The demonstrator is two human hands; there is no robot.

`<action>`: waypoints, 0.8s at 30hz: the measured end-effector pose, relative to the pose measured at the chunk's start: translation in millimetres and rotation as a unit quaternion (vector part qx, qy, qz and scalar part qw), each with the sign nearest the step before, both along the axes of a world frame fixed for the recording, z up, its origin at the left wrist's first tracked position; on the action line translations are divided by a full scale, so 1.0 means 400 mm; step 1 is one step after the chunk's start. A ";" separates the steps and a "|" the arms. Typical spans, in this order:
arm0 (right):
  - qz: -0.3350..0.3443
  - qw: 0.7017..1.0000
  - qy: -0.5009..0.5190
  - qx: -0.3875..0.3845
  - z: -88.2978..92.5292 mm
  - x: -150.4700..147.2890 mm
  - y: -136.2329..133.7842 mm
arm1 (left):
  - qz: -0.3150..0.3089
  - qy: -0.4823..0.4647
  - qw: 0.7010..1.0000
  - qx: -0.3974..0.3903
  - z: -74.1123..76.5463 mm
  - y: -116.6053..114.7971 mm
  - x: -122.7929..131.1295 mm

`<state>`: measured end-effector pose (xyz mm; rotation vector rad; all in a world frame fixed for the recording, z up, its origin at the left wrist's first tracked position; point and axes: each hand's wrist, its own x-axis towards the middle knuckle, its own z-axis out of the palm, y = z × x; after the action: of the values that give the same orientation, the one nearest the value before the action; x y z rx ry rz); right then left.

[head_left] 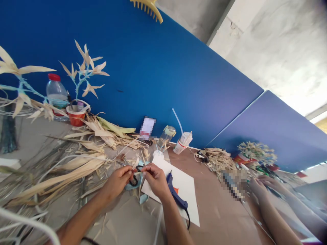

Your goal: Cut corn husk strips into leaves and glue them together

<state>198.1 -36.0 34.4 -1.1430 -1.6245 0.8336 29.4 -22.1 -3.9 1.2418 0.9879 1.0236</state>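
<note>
Cable, white and thick (33, 224), looped across the near left corner. Left hand (119, 180) with fingers curled, thumb and forefinger closed in a pinch on one end of a small pale strip (137, 173), perhaps husk, though too small to be sure. Right hand (155, 178) just beside, pinching the other end, both above the littered table (114, 217). Black loop handles (133, 181) close under the fingertips. Dry husks (68, 166) spread to the left. Beside the right wrist, a blue glue gun (176, 195) on a white sheet (191, 204), nozzle pointing away. Well apart at far right, a co-worker's hands (258, 190). Farther back, an upright phone (146, 128), then a glass jar (166, 136) and a red-banded white cup (180, 147). At back left, a red cup (76, 118), a red-capped bottle (56, 91) and husk flowers on light blue stems (88, 68). Behind everything, a blue partition (153, 68).
</note>
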 end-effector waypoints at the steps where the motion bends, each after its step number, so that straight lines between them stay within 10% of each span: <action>1: -0.004 1.000 -0.012 0.006 0.004 -0.002 -0.003 | -0.001 0.014 1.000 0.010 -0.002 -0.001 0.000; 24: -0.031 0.987 -0.133 0.089 0.019 -0.006 -0.014 | -0.031 0.092 0.992 0.080 0.024 -0.021 0.009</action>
<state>195.5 -41.7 42.1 -1.2092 -1.8306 0.4998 33.0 -30.4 5.8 1.5121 1.0154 0.9669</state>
